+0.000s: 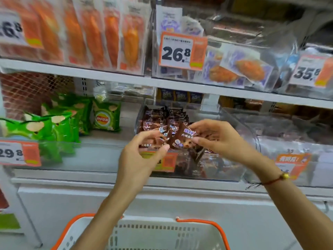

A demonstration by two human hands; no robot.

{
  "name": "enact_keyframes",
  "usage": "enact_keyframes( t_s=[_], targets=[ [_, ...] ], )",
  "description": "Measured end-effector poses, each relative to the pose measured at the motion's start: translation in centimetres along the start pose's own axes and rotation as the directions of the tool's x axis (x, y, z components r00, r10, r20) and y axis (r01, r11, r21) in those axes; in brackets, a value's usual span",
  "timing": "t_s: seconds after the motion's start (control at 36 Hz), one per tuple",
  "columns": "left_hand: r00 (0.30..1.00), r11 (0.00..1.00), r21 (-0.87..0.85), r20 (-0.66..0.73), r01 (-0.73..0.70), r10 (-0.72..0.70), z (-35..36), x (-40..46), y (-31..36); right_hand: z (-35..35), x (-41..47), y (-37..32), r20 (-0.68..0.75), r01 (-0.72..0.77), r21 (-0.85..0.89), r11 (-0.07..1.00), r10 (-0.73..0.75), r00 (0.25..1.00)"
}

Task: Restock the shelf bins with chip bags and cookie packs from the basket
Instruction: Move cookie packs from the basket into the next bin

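- Left hand [144,150] and right hand [216,138] each pinch brown cookie packs [182,139] in curled fingers.
- The packs are over the front edge of the clear plastic shelf bin [232,170].
- White basket with orange handles [162,235] sits below.

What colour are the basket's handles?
Orange, on a white basket; the handles show clearly in the head view.

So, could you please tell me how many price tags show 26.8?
2: one price tag on the upper shelf's centre bin, another partly cut off at the upper left. Others may be hidden.
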State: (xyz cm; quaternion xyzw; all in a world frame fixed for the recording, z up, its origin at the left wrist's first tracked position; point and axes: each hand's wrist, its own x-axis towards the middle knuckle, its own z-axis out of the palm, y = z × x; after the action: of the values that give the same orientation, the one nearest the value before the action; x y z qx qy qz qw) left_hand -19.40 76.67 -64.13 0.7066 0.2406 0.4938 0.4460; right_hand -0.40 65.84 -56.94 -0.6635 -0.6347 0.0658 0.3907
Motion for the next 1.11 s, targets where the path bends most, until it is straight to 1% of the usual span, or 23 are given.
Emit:
enact_keyframes(
  t_s=[0.03,0.06,0.08,0.11,0.17,0.22,0.25,0.28,0.31,0.39,0.42,0.47,0.5,0.56,0.78,0.89,0.94,1.03,1.11],
  targets=[
    [0.998,0.996,0.082,-0.059,-0.024,0.029,-0.3,0.4,-0.1,-0.6,0.7,0.4,-0.058,-0.006,-0.017,1.000,0.005,0.998],
    [0.993,0.985,0.170,-0.109,-0.037,0.056,-0.7,0.9,-0.2,-1.2,1.5,0.8,-0.101,-0.018,-0.070,0.997,0.011,0.995],
    [0.987,0.968,0.249,-0.140,-0.039,0.076,-1.0,1.3,-0.5,-1.6,2.2,1.2,-0.117,-0.037,-0.134,0.990,0.021,0.993],
    [0.985,0.947,0.319,-0.153,-0.033,0.085,-1.2,1.7,-0.8,-1.8,2.8,1.5,-0.104,-0.054,-0.194,0.979,0.034,0.994],
    [0.985,0.902,0.432,-0.149,-0.014,0.086,-1.5,2.4,-1.4,-1.5,3.8,1.7,-0.029,-0.073,-0.255,0.964,0.068,0.997],
    [0.986,0.875,0.484,-0.145,-0.003,0.083,-1.4,2.8,-1.8,-0.2,4.4,1.9,0.066,-0.071,-0.285,0.956,0.093,0.993],
    [0.985,0.869,0.494,-0.149,0.000,0.084,-1.4,2.9,-1.9,0.6,4.7,2.1,0.092,-0.070,-0.303,0.950,0.102,0.990],
    [0.984,0.866,0.500,-0.156,0.003,0.087,-1.3,3.0,-1.9,1.4,4.9,2.5,0.090,-0.067,-0.320,0.945,0.100,0.991],
    [0.982,0.863,0.505,-0.165,0.005,0.091,-1.2,3.1,-1.9,2.2,5.0,2.8,0.057,-0.066,-0.323,0.944,0.089,0.994],
    [0.979,0.858,0.514,-0.185,0.023,0.084,-1.0,3.2,-2.0,3.7,5.1,3.4,-0.104,-0.072,-0.275,0.959,0.045,0.994],
    [0.979,0.855,0.518,-0.187,0.029,0.080,-1.0,3.2,-2.2,4.0,5.0,3.6,-0.141,-0.067,-0.297,0.953,0.026,0.990],
    [0.980,0.848,0.529,-0.183,0.032,0.077,-1.0,3.3,-2.3,4.2,4.7,3.9,-0.175,-0.046,-0.446,0.894,-0.037,0.984],
    [0.981,0.845,0.535,-0.179,0.033,0.076,-1.0,3.2,-2.3,4.4,4.5,4.0,-0.169,-0.033,-0.507,0.862,-0.062,0.984],
    [0.982,0.842,0.539,-0.174,0.035,0.071,-1.1,3.3,-2.2,4.7,4.1,4.1,-0.131,-0.028,-0.540,0.841,-0.051,0.990],
    [0.984,0.840,0.540,-0.169,0.047,0.053,-1.1,3.3,-2.0,5.2,4.6,3.9,-0.096,-0.077,-0.481,0.873,0.035,0.995],
    [0.981,0.831,0.554,-0.186,0.055,0.059,-0.8,3.1,-1.6,4.5,5.1,3.1,-0.009,-0.079,-0.511,0.856,0.086,0.996],
    [0.975,0.832,0.554,-0.200,0.032,0.095,-0.7,2.6,-1.4,4.0,4.7,2.6,-0.005,-0.078,-0.479,0.874,0.086,0.996],
    [0.955,0.845,0.534,-0.232,-0.035,0.186,-0.6,1.2,-0.9,3.7,2.9,2.2,-0.122,-0.064,-0.441,0.895,0.011,0.993],
    [0.925,0.868,0.491,-0.288,-0.079,0.247,-0.3,-0.7,-0.4,4.1,0.0,2.0,-0.303,-0.025,-0.407,0.913,-0.109,0.947]
  ],
)
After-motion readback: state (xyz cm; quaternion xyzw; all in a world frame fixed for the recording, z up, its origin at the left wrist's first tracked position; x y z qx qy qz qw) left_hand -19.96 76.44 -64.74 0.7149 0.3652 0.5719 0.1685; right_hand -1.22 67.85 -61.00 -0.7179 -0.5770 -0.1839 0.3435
